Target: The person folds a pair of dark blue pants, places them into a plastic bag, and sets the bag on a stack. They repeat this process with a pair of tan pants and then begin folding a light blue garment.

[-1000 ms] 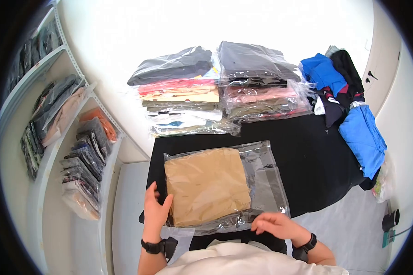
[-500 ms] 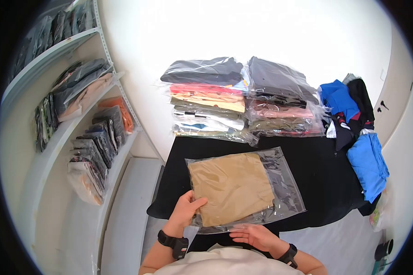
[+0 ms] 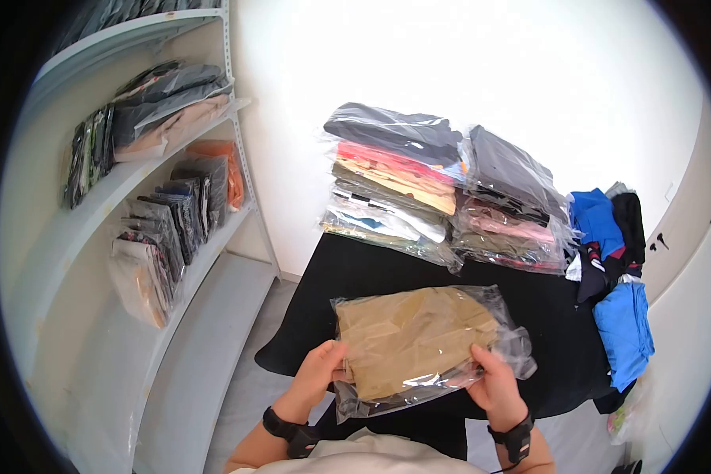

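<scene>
A folded tan garment in a clear plastic bag [image 3: 415,336] is held between my hands above the near side of the black-covered table [image 3: 308,308]. My left hand [image 3: 321,370] grips its left edge, thumb on top. At the right edge, my right hand [image 3: 494,379] pinches the bag, thumb over the front and fingers underneath. The loose plastic at the right end is bunched and creased. Both wrists wear black devices.
Two stacks of bagged folded clothes, a left stack [image 3: 391,186] and a right stack [image 3: 517,201], stand at the table's back. Loose clothes [image 3: 604,225] and a blue garment [image 3: 626,332] lie at the right. A metal shelf [image 3: 205,265] with bagged clothes is on the left.
My right hand has moved from the bag's lower edge to its right side and closed on it. The bag has come up off the table, and its flat right flap is now bunched. The view has turned left.
</scene>
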Action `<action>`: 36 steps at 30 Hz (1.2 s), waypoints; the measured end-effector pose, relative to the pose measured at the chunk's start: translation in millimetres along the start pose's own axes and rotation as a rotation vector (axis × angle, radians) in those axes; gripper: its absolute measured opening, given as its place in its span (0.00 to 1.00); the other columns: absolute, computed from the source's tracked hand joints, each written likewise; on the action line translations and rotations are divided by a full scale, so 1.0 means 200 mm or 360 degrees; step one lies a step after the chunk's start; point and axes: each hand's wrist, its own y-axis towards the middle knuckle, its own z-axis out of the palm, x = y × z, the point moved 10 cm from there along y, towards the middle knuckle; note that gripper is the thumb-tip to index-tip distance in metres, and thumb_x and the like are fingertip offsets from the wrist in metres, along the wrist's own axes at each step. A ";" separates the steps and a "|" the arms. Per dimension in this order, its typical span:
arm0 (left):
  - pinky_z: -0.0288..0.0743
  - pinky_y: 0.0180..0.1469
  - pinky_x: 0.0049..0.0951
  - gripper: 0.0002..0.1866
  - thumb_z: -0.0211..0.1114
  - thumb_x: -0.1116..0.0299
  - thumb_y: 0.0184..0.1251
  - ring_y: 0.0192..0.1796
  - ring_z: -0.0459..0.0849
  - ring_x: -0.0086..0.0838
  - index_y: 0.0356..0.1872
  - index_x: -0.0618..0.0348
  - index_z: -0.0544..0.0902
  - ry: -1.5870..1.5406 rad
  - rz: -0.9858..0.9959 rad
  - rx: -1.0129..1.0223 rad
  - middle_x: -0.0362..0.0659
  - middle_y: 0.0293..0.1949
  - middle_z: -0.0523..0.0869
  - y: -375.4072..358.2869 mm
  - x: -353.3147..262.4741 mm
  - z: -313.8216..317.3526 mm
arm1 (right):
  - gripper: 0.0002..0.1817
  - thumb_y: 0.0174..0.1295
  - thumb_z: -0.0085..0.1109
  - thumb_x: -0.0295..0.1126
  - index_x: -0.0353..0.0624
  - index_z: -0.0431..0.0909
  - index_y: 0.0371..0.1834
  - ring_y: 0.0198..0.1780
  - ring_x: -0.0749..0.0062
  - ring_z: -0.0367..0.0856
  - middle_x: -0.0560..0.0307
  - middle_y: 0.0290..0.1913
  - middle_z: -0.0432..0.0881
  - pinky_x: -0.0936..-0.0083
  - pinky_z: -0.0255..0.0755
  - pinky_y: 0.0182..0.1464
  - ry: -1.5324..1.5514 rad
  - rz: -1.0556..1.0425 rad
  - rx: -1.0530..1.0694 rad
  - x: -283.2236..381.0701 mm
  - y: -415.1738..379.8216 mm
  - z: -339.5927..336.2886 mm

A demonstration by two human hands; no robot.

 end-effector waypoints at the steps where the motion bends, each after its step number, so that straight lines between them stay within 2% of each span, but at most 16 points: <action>1: 0.80 0.40 0.25 0.10 0.64 0.65 0.73 0.36 0.83 0.24 0.34 0.57 0.77 -0.0108 0.0028 0.0062 0.37 0.33 0.82 -0.01 -0.03 -0.02 | 0.23 0.73 0.50 0.32 0.36 0.66 0.69 0.55 0.52 0.84 0.44 0.60 0.80 0.51 0.88 0.43 -0.0051 -0.0082 -0.0007 0.07 0.01 0.04; 4: 0.79 0.37 0.26 0.14 0.60 0.61 0.76 0.35 0.83 0.24 0.31 0.58 0.79 -0.0110 0.0234 0.0135 0.39 0.33 0.84 0.00 -0.10 -0.08 | 0.23 0.71 0.50 0.31 0.32 0.68 0.67 0.49 0.50 0.88 0.42 0.56 0.83 0.56 0.90 0.34 -0.0193 -0.0254 0.0083 0.29 0.05 0.32; 6: 0.78 0.36 0.27 0.15 0.64 0.61 0.73 0.34 0.83 0.24 0.28 0.59 0.78 0.1143 0.0921 -0.0399 0.41 0.32 0.85 -0.05 -0.31 -0.15 | 0.22 0.71 0.51 0.32 0.32 0.70 0.65 0.49 0.52 0.88 0.42 0.56 0.83 0.58 0.90 0.34 -0.0344 -0.0349 0.0133 0.42 0.11 0.46; 8: 0.77 0.34 0.30 0.13 0.69 0.63 0.67 0.33 0.83 0.28 0.26 0.59 0.79 0.1363 0.0995 -0.0460 0.41 0.32 0.85 -0.06 -0.33 -0.13 | 0.21 0.70 0.53 0.33 0.33 0.73 0.62 0.46 0.54 0.88 0.45 0.53 0.84 0.60 0.89 0.33 -0.0350 -0.0517 0.0122 0.57 0.19 0.62; 10: 0.77 0.33 0.32 0.11 0.72 0.66 0.62 0.33 0.82 0.32 0.25 0.56 0.79 0.1879 0.1534 -0.0363 0.38 0.32 0.85 -0.15 -0.39 0.06 | 0.12 0.71 0.54 0.30 0.35 0.76 0.51 0.45 0.58 0.85 0.54 0.41 0.80 0.50 0.88 0.43 -0.0318 -0.0606 0.0169 0.76 0.32 0.76; 14: 0.77 0.33 0.30 0.09 0.73 0.67 0.56 0.33 0.82 0.32 0.25 0.55 0.80 0.1916 0.1515 -0.0382 0.36 0.34 0.85 -0.14 -0.39 0.06 | 0.06 0.72 0.53 0.28 0.37 0.76 0.45 0.51 0.58 0.81 0.53 0.42 0.79 0.43 0.78 0.61 -0.0192 -0.1324 0.0383 1.29 0.50 1.20; 16: 0.78 0.33 0.30 0.09 0.73 0.68 0.55 0.33 0.82 0.32 0.24 0.55 0.80 0.1900 0.1533 -0.0376 0.36 0.34 0.86 -0.14 -0.39 0.06 | 0.05 0.72 0.51 0.25 0.36 0.73 0.38 0.49 0.60 0.80 0.56 0.39 0.76 0.42 0.77 0.63 -0.0063 -0.1530 0.0711 1.53 0.67 1.28; 19: 0.78 0.33 0.30 0.09 0.73 0.68 0.55 0.33 0.83 0.32 0.25 0.55 0.80 0.1914 0.1537 -0.0360 0.37 0.34 0.86 -0.14 -0.40 0.06 | 0.07 0.72 0.50 0.24 0.36 0.69 0.34 0.48 0.61 0.79 0.57 0.36 0.73 0.41 0.78 0.63 0.0038 -0.1698 0.0639 1.62 0.88 1.34; 20: 0.78 0.33 0.30 0.08 0.72 0.68 0.55 0.34 0.83 0.33 0.25 0.56 0.80 0.1907 0.1512 -0.0366 0.37 0.35 0.86 -0.14 -0.40 0.05 | 0.05 0.71 0.47 0.22 0.30 0.71 0.41 0.53 0.51 0.78 0.47 0.47 0.75 0.40 0.74 0.66 0.0052 -0.1697 0.0533 1.62 1.03 1.28; 21: 0.78 0.33 0.31 0.08 0.72 0.69 0.55 0.34 0.83 0.33 0.25 0.56 0.80 0.1902 0.1489 -0.0358 0.38 0.35 0.87 -0.13 -0.40 0.05 | 0.07 0.70 0.49 0.25 0.30 0.70 0.45 0.48 0.52 0.80 0.46 0.46 0.74 0.41 0.77 0.62 0.0093 -0.1556 0.0392 1.53 1.18 1.20; 23: 0.78 0.33 0.31 0.08 0.72 0.69 0.55 0.35 0.83 0.34 0.25 0.56 0.80 0.1904 0.1477 -0.0326 0.38 0.35 0.87 -0.13 -0.39 0.05 | 0.13 0.70 0.53 0.30 0.30 0.69 0.49 0.45 0.52 0.82 0.43 0.48 0.74 0.47 0.83 0.56 -0.1398 -0.1730 -0.0066 1.37 1.51 0.96; 24: 0.78 0.34 0.32 0.07 0.72 0.69 0.56 0.35 0.84 0.34 0.25 0.56 0.81 0.1892 0.1449 -0.0337 0.38 0.36 0.87 -0.12 -0.39 0.04 | 0.20 0.69 0.55 0.34 0.29 0.67 0.55 0.47 0.51 0.83 0.42 0.50 0.73 0.55 0.86 0.50 -0.0538 -0.1076 -0.0214 1.18 1.56 0.85; 25: 0.78 0.34 0.32 0.07 0.72 0.69 0.55 0.35 0.84 0.35 0.25 0.56 0.81 0.1871 0.1437 -0.0333 0.39 0.36 0.87 -0.12 -0.40 0.05 | 0.24 0.70 0.54 0.35 0.28 0.64 0.61 0.52 0.48 0.83 0.39 0.53 0.72 0.60 0.86 0.48 -0.0469 -0.0780 -0.0142 1.05 1.69 0.75; 28: 0.78 0.35 0.33 0.07 0.72 0.70 0.55 0.35 0.84 0.35 0.25 0.56 0.81 0.1866 0.1448 -0.0316 0.39 0.36 0.87 -0.11 -0.39 0.05 | 0.24 0.72 0.52 0.37 0.26 0.64 0.59 0.55 0.46 0.83 0.34 0.60 0.72 0.59 0.86 0.50 -0.0457 -0.0740 -0.0199 0.95 1.72 0.64; 33: 0.77 0.36 0.34 0.06 0.71 0.74 0.54 0.36 0.84 0.38 0.26 0.58 0.80 0.1888 0.1377 -0.0322 0.42 0.36 0.87 -0.10 -0.37 0.06 | 0.25 0.74 0.50 0.37 0.23 0.63 0.62 0.57 0.49 0.83 0.35 0.55 0.78 0.64 0.85 0.52 -0.0444 -0.0764 0.0003 0.94 1.66 0.72; 36: 0.76 0.34 0.34 0.06 0.71 0.73 0.54 0.34 0.83 0.37 0.26 0.57 0.80 0.1945 0.1438 -0.0285 0.41 0.37 0.87 -0.10 -0.35 0.08 | 0.24 0.75 0.51 0.40 0.24 0.68 0.57 0.53 0.54 0.85 0.36 0.52 0.80 0.64 0.84 0.51 -0.0315 -0.0700 -0.0043 0.92 1.62 0.68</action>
